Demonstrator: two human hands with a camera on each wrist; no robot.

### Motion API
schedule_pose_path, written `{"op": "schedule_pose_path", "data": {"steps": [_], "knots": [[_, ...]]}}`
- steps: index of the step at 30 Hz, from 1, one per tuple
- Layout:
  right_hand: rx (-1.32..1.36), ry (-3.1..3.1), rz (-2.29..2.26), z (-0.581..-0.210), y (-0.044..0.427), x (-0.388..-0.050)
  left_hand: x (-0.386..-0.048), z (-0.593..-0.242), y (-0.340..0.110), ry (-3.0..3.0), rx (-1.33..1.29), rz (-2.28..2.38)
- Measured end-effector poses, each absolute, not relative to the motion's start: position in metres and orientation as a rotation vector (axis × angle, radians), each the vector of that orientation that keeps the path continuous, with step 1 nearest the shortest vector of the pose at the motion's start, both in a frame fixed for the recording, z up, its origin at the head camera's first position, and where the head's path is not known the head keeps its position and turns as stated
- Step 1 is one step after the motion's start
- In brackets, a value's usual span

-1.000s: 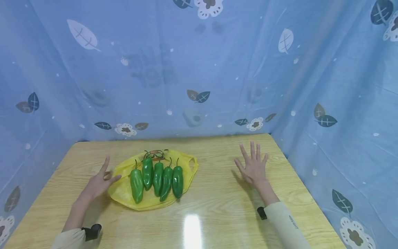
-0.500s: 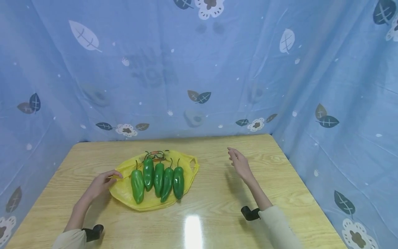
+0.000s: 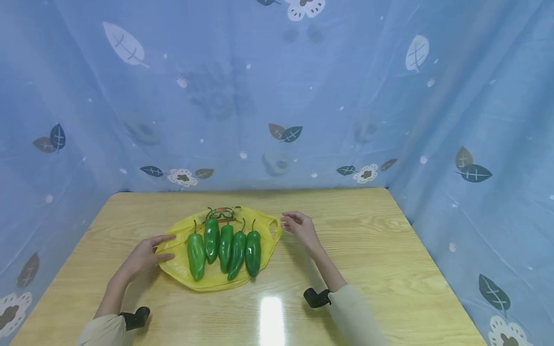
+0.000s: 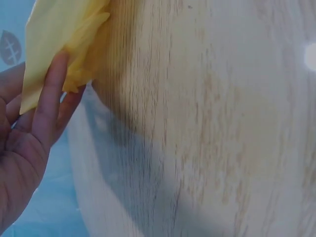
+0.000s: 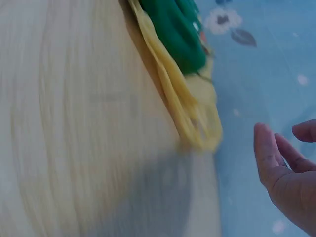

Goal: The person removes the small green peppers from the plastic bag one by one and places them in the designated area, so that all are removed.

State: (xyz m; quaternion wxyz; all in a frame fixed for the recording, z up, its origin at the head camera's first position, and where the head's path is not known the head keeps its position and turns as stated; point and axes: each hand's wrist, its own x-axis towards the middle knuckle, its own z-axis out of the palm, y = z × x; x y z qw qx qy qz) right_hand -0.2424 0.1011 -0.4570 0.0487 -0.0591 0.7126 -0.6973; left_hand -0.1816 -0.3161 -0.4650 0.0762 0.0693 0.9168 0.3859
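Note:
Several green peppers (image 3: 196,257) lie side by side, stems away from me, on a flattened yellow plastic bag (image 3: 216,283). At the bag's left edge my left hand (image 3: 143,257) touches it, fingers and thumb spread apart; in the left wrist view the yellow plastic (image 4: 59,29) passes between the extended fingers of that hand (image 4: 32,143). My right hand (image 3: 305,231) hovers just right of the bag's looped handle, fingers loosely bent. The right wrist view shows a gap between this hand (image 5: 291,182) and the bag (image 5: 170,79); it holds nothing.
A light wooden table (image 3: 368,254) lies under everything, with a bright reflection near its front. Blue patterned curtain (image 3: 329,96) hangs along its back and sides. Black wrist cameras (image 3: 136,318) sit at both wrists.
My right hand has swung left from the table's right side to beside the bag's handle. My left fingers have come over the bag's left edge. The head view has shifted slightly.

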Motion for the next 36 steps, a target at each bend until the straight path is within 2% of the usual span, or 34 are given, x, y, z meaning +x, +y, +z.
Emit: {"op": "schedule_pose_path", "data": {"steps": [6, 12, 20, 28, 36], "knots": [[-0.204, 2.232, -2.061, -0.468, 0.066, -0.237, -0.180, -0.465, -0.316, 2.757, 0.169, 1.131], [-0.073, 2.394, -1.998, -0.481, 0.041, -0.229, -0.182, -0.466, -0.315, 2.757, 0.153, 1.120], [0.102, 2.483, -2.180, -0.487, 0.011, -0.206, -0.183, -0.470, -0.319, 2.745, 0.158, 1.149], [0.158, 2.576, -2.056, -0.500, -0.009, -0.187, -0.180, -0.469, -0.321, 2.729, 0.209, 1.148], [0.143, 2.739, -1.853, -0.500, -0.009, -0.180, -0.183, -0.469, -0.321, 2.706, 0.206, 1.177]]}}
